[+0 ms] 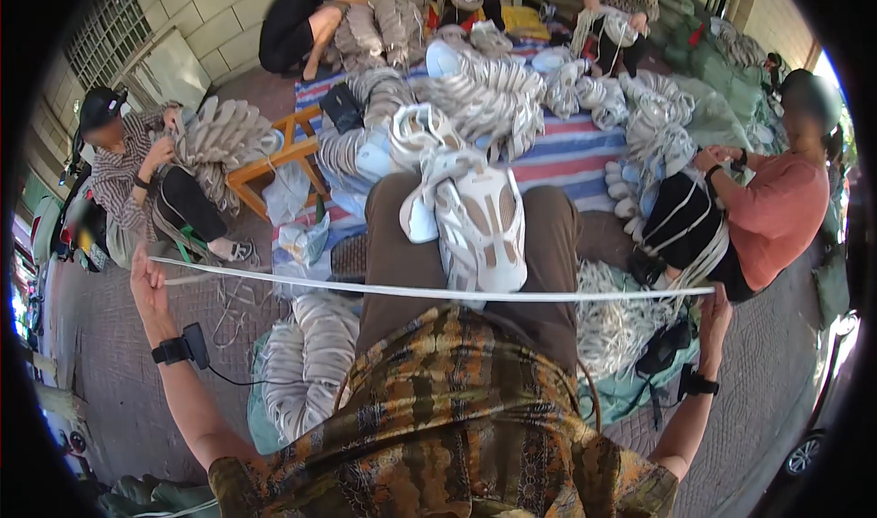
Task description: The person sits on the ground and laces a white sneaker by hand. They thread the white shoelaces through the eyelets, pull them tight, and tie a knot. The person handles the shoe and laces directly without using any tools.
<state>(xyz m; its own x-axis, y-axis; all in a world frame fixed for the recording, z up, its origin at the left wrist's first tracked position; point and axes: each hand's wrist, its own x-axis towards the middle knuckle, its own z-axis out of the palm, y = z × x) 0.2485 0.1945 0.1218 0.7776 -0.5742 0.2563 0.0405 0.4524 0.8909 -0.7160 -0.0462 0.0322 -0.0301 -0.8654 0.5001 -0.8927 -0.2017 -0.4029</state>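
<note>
A long white shoelace [411, 290] is stretched almost straight across my lap from side to side. Out at the far left, my left hand [149, 279] pinches one end of it, with the fingers pointing up. At the far right the other end is pinched by my right hand [715, 306]. Behind the lace, a white and beige shoe upper [481, 221] rests between my thighs, its toe toward me. Farther off, more white shoe uppers [425, 127] lean against it. Neither hand touches the uppers.
Stacked uppers [315, 367] stand by my left leg; a heap of white laces [617, 326] lies by my right. Ahead are a striped sheet [571, 157] piled with uppers and a wooden stool [269, 166]. Several people sit around, one in a pink top [776, 207] at right.
</note>
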